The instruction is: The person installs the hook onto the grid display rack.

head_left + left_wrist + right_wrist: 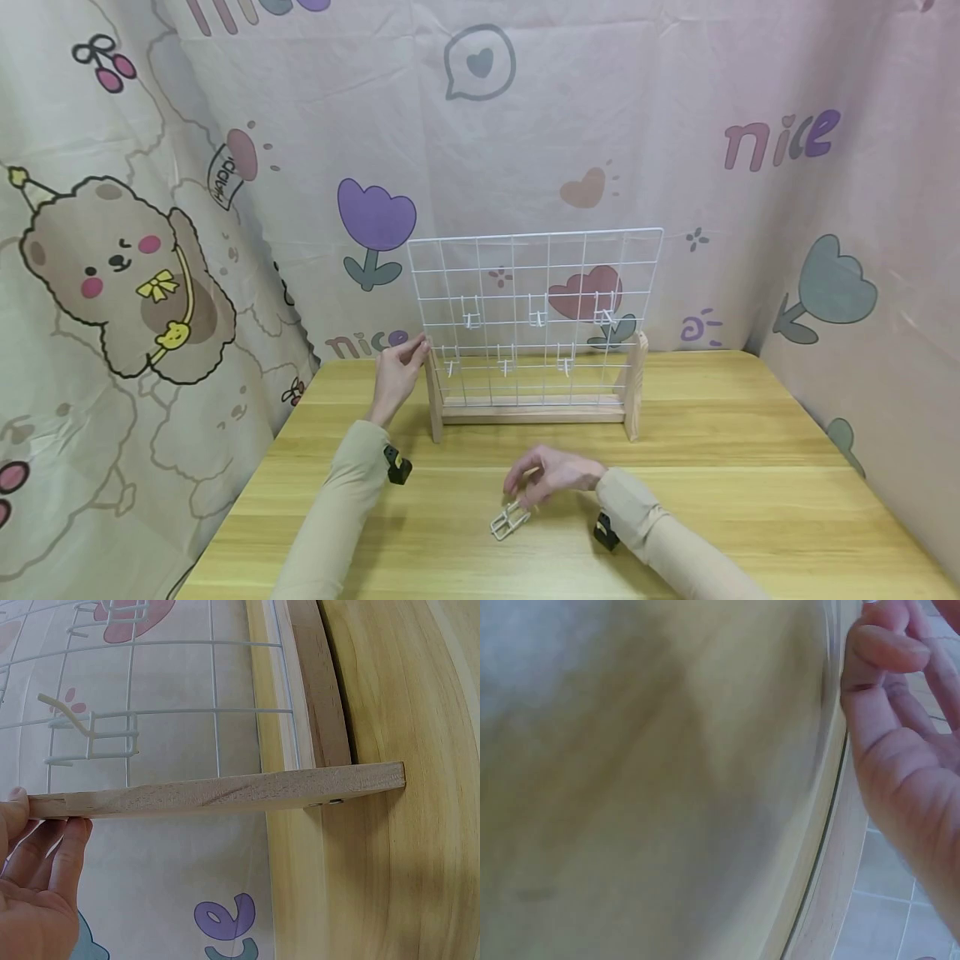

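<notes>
A white wire grid panel (pixel 531 271) stands in a wooden stand (pixel 532 414) on the table, with several white wire hooks (pixel 537 317) hung on it in two rows. My left hand (pixel 397 375) grips the top of the stand's left upright (pixel 210 793), thumb on one face and fingers on the other. Low over the table in front of the stand, my right hand (pixel 553 473) has its fingers curled at the upper end of a loose white wire hook (pixel 504 525). In the right wrist view, the thumb (pixel 896 651) bends toward the fingers; the hook is mostly hidden there.
The wood-grain table (pixel 735 500) extends around the stand on both sides. A printed curtain (pixel 480 142) hangs behind it, and another curtain (pixel 112 275) runs along the left edge.
</notes>
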A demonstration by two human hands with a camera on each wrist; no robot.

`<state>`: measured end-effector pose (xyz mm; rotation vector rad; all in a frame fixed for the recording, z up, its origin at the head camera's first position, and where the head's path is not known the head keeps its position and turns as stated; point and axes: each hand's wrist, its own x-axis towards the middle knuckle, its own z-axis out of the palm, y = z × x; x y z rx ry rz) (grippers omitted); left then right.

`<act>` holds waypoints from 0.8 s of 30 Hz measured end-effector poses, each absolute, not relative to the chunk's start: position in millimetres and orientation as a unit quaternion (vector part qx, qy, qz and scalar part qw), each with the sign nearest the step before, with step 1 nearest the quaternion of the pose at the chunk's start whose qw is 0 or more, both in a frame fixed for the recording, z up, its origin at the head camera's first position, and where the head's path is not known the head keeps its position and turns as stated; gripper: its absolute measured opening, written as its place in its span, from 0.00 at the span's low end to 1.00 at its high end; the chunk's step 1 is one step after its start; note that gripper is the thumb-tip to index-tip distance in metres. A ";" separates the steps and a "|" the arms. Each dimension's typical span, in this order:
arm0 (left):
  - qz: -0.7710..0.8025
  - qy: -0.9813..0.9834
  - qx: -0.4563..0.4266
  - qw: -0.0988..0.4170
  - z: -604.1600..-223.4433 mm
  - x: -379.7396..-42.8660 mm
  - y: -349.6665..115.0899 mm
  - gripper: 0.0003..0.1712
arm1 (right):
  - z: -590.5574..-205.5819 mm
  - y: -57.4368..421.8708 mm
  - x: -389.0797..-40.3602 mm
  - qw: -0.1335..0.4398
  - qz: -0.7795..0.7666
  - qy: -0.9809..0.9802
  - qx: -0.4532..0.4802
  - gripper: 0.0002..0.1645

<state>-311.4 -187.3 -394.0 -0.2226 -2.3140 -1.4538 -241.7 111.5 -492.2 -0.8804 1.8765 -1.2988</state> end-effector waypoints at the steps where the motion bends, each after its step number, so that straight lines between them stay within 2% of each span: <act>1: -0.520 -0.827 -0.080 0.198 -394.0 -311.5 -187.3 0.21 | -492.5 111.3 -241.8 0.340 -0.493 0.724 -0.341 0.21; 13: -0.517 -0.829 -0.078 0.199 -394.0 -312.1 -187.9 0.20 | -492.9 107.7 -242.1 0.347 -0.454 0.742 -0.351 0.23; 24: -0.524 -0.825 -0.082 0.194 -394.2 -312.4 -187.9 0.21 | -489.7 122.1 -247.6 0.292 -0.424 0.785 -0.345 0.18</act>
